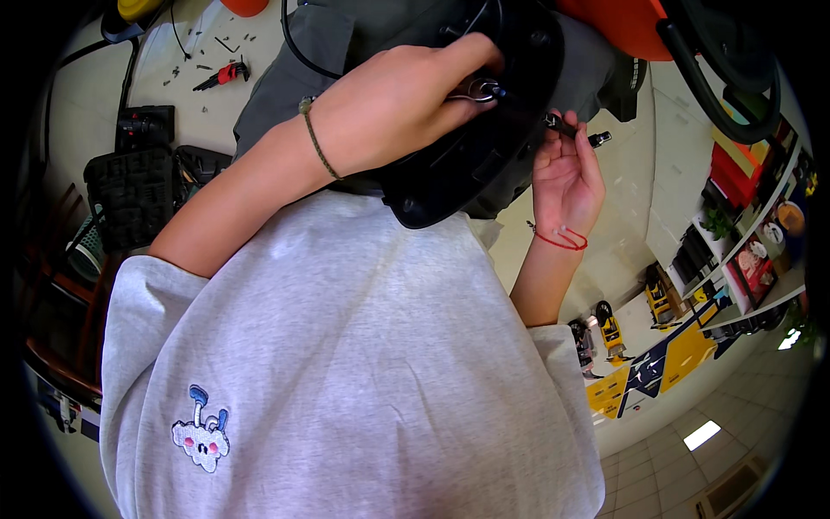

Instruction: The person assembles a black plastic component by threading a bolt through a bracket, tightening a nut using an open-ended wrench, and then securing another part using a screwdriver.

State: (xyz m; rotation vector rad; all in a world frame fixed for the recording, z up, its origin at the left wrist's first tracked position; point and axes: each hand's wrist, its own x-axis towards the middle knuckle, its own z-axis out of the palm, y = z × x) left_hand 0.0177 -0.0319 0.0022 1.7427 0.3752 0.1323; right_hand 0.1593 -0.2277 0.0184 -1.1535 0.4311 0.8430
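A black moulded plastic piece lies across my lap, over dark grey trousers. My left hand reaches over it with thumb and fingers curled together; their tips are partly hidden against the black piece. By those fingertips shows a thin silver loop with a dark bluish end; whether it is a ring or a held part I cannot tell. Beside the piece's right edge, my right hand is turned palm up. Its fingers close on a slim black rod-shaped part with a silver end pointing right.
At upper left, a red-and-black hex key set lies among scattered screws on a pale surface. An open black tool case is below it. An orange object and a black curved bar stand at upper right, before shelves.
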